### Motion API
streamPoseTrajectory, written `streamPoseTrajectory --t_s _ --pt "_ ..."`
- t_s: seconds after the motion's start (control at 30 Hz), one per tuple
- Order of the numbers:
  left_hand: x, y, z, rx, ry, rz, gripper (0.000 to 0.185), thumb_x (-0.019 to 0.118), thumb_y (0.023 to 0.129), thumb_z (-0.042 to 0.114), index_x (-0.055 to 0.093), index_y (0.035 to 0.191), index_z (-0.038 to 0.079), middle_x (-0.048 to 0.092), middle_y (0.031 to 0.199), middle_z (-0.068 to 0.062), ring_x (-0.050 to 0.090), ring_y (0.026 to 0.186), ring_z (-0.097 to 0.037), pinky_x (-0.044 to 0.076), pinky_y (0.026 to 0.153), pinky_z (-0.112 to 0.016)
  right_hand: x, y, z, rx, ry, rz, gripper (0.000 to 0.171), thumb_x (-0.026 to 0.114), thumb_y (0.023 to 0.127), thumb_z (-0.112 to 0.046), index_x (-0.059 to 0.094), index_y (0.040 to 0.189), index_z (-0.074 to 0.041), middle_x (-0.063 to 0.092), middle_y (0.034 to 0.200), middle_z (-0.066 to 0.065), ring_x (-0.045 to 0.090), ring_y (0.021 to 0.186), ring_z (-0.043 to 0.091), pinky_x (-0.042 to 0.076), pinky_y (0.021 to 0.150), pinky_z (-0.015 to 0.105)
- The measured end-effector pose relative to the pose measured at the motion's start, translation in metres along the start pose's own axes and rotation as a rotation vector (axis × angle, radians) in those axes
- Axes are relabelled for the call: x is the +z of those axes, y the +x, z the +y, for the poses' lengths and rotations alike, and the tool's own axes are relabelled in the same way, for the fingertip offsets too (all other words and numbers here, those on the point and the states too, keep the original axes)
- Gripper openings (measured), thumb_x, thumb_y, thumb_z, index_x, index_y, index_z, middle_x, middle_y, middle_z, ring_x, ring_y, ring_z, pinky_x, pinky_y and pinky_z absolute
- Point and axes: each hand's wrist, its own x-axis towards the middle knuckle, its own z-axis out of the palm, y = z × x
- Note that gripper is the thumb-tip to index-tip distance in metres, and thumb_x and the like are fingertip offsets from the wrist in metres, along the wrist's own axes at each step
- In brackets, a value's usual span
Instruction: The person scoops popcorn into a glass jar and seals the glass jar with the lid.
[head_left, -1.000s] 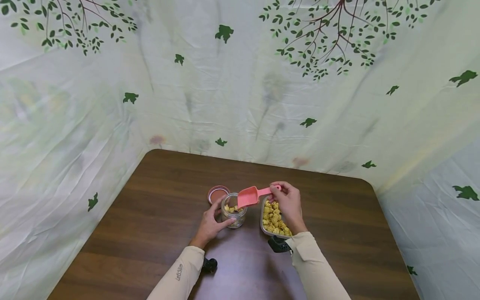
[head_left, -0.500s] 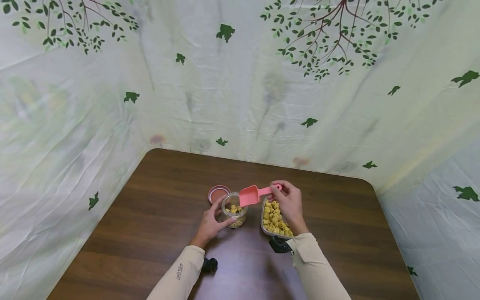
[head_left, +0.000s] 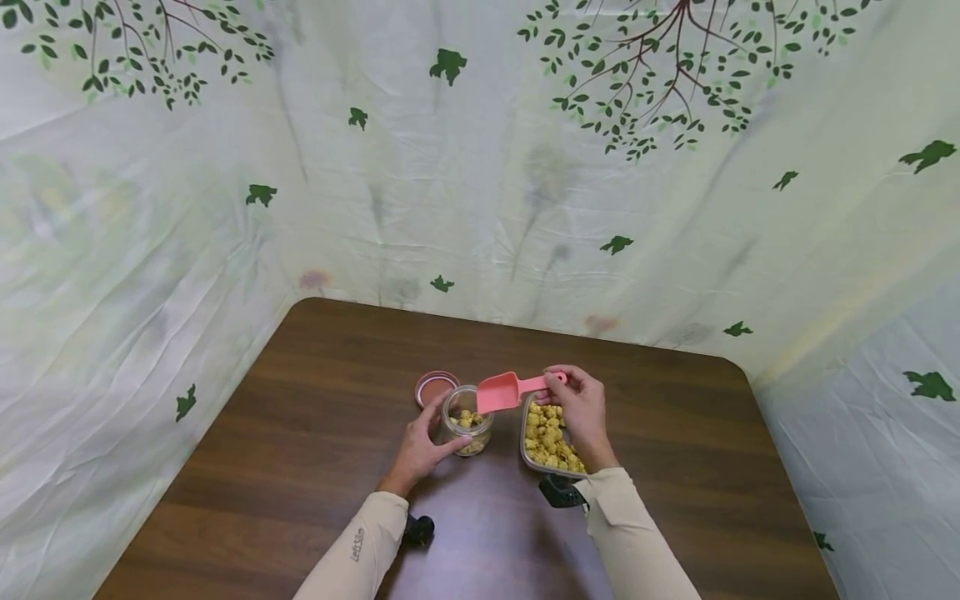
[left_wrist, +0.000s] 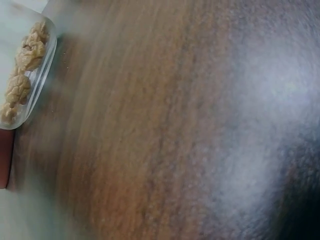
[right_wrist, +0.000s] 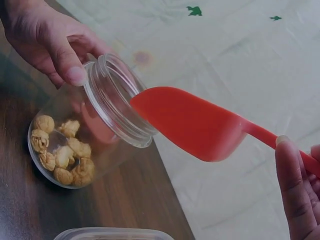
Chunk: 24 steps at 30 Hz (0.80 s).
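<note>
Left hand (head_left: 417, 448) gripped a small clear glass jar (head_left: 467, 420), thumb and fingers curled round its wall; in the right wrist view the thumb (right_wrist: 64, 59) lay against the jar's rim. The jar stood on the brown wooden table (head_left: 315, 400), near the middle, with a shallow layer of walnut-like nut pieces (right_wrist: 62, 155) at its bottom.

Right hand (head_left: 582, 410) pinched the handle of a pink plastic scoop (head_left: 498, 392) between thumb and fingertips. The scoop's bowl hung just above the jar mouth, tip at the rim; in the right wrist view the tip reached the opening. Only the underside of the scoop showed, so I could not tell if anything was in it.

A clear rectangular plastic container (head_left: 528, 446) of the same nut pieces sat just to the right of the jar, partly under the right hand. A round reddish jar lid (head_left: 433, 387) lay flat on the table just behind and to the left of the jar.

Left wrist view was blurred: table grain, plus an edge of the container with nuts at upper left.

A pale sheet printed with green leaves and branches (head_left: 480, 167) hung behind and beside the table.
</note>
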Motion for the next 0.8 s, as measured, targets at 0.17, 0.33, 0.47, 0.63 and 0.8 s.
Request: streamPoseTrajectory --t_s 0.17,0.33,0.47,0.63,0.8 --pt "-0.001 0.003 -0.014 -0.035 0.086 0.005 0.081 0.086 0.07 0.01 0.046 0.141 0.008 0.058 0.13 -0.021 0.052 0.122 -0.037 0.037 0.104 -0.053 -0.003 -0.001 0.0 0.012 -0.003 0.016 0.015 0.062 0.093 -0.006 0.065 0.103 0.005 0.065 0.078 0.012 0.066 0.062 0.016 0.058 0.064 0.035" --pt "-0.005 0.006 -0.009 -0.02 0.109 0.002 0.084 0.088 0.069 0.015 0.046 0.141 0.007 0.057 0.132 -0.019 0.054 0.118 -0.037 0.037 0.102 -0.055 -0.005 -0.002 -0.003 0.006 0.015 0.026 0.018 0.062 0.094 -0.006 0.063 0.104 0.008 0.066 0.079 0.012 0.066 0.061 0.015 0.058 0.064 0.035" --pt "-0.007 0.011 0.0 0.01 0.121 -0.004 0.083 0.087 0.07 0.014 0.045 0.141 0.003 0.055 0.133 -0.021 0.055 0.114 -0.041 0.037 0.1 -0.057 -0.007 -0.002 -0.005 0.002 0.044 0.044 0.022 0.062 0.093 -0.005 0.061 0.107 0.014 0.067 0.077 0.01 0.066 0.061 0.014 0.058 0.065 0.034" --pt "-0.006 0.018 0.014 0.034 0.132 -0.007 0.089 0.088 0.068 0.015 0.042 0.144 0.009 0.052 0.138 -0.018 0.049 0.126 -0.035 0.034 0.105 -0.053 -0.014 -0.002 -0.009 0.038 0.08 0.073 0.021 0.062 0.094 -0.007 0.061 0.108 0.009 0.067 0.078 0.008 0.068 0.066 0.014 0.058 0.069 0.033" --pt "-0.002 0.023 0.028 0.064 0.174 0.018 0.092 0.09 0.067 0.022 0.042 0.145 0.017 0.05 0.141 -0.013 0.041 0.131 -0.037 0.032 0.105 -0.056 -0.025 0.0 -0.012 0.057 0.113 0.12 0.018 0.061 0.094 -0.007 0.062 0.107 0.006 0.067 0.079 0.006 0.068 0.066 0.014 0.058 0.069 0.032"
